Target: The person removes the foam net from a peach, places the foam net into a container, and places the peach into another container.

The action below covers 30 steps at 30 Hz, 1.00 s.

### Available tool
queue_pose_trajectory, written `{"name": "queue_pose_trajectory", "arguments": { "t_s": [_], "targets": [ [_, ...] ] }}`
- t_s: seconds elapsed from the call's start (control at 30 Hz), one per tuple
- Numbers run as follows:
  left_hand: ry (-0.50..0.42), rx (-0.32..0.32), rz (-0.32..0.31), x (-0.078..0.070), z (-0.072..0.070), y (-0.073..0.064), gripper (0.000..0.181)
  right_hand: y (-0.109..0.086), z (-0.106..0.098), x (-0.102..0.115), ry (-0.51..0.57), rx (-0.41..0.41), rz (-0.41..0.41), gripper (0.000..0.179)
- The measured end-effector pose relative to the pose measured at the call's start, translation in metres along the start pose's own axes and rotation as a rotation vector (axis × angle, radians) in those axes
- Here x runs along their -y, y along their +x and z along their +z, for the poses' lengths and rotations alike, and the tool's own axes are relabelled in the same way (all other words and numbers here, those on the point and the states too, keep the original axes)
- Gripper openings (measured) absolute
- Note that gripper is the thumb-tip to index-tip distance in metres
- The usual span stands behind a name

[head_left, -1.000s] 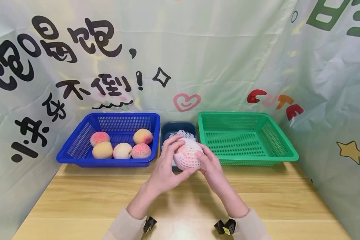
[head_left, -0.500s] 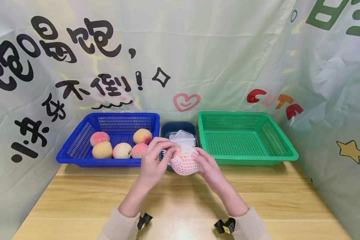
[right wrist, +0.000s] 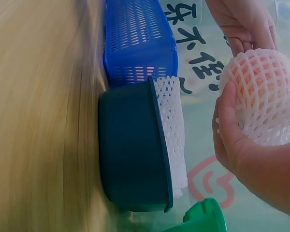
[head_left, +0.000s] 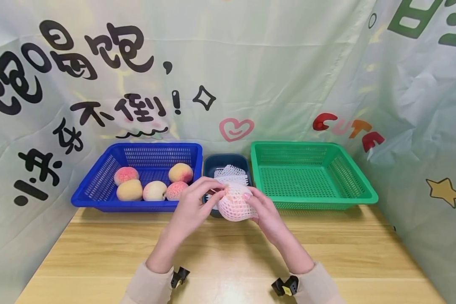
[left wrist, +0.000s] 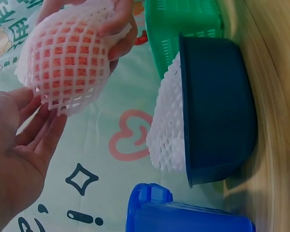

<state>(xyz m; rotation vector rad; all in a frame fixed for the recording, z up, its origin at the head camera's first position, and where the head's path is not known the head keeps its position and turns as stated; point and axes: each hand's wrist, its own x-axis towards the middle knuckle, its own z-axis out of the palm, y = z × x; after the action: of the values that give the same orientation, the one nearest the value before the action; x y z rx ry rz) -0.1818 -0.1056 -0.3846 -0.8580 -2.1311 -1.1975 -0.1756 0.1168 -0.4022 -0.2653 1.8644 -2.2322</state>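
Observation:
A pinkish peach sits inside a white foam net sleeve, held up in front of the dark teal bin. My right hand grips the sleeved peach from its right side, with the thumb lying across the netting in the right wrist view. On the other side, my left hand pinches the edge of the net between thumb and fingers, as the left wrist view shows. The netting covers most of the fruit. More white foam nets lie in the dark teal bin behind the hands.
At the left stands a blue basket with several peaches in it. A green basket stands at the right, across the dark bin. All of them rest on a wooden table before a printed cloth backdrop.
The left hand has shifted from wrapping round the sleeved peach to pinching the net's left edge, moving left. The peach has come slightly down. The right hand stays on it.

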Motion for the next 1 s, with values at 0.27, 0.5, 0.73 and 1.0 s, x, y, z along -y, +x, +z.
{"name": "queue_pose_trajectory", "arguments": {
  "t_s": [0.27, 0.5, 0.73, 1.0],
  "targets": [
    [-0.004, 0.181, -0.075, -0.0025, -0.0006, -0.0017, 0.039, 0.0019, -0.0020, -0.0006, -0.014, -0.029, -0.005, 0.049],
    [0.054, 0.318, -0.206, -0.0059, 0.0019, -0.0035, 0.063, 0.0032, -0.0028, -0.0010, -0.034, -0.034, -0.009, 0.047],
    [0.084, 0.373, -0.224, -0.0085, 0.0062, -0.0055, 0.076, 0.0029, -0.0007, -0.0016, -0.098, -0.048, -0.025, 0.048],
    [0.097, 0.383, -0.190, -0.0092, 0.0069, -0.0064, 0.072, 0.0022, 0.0002, -0.0046, -0.202, -0.007, -0.088, 0.050]
  ]
}}
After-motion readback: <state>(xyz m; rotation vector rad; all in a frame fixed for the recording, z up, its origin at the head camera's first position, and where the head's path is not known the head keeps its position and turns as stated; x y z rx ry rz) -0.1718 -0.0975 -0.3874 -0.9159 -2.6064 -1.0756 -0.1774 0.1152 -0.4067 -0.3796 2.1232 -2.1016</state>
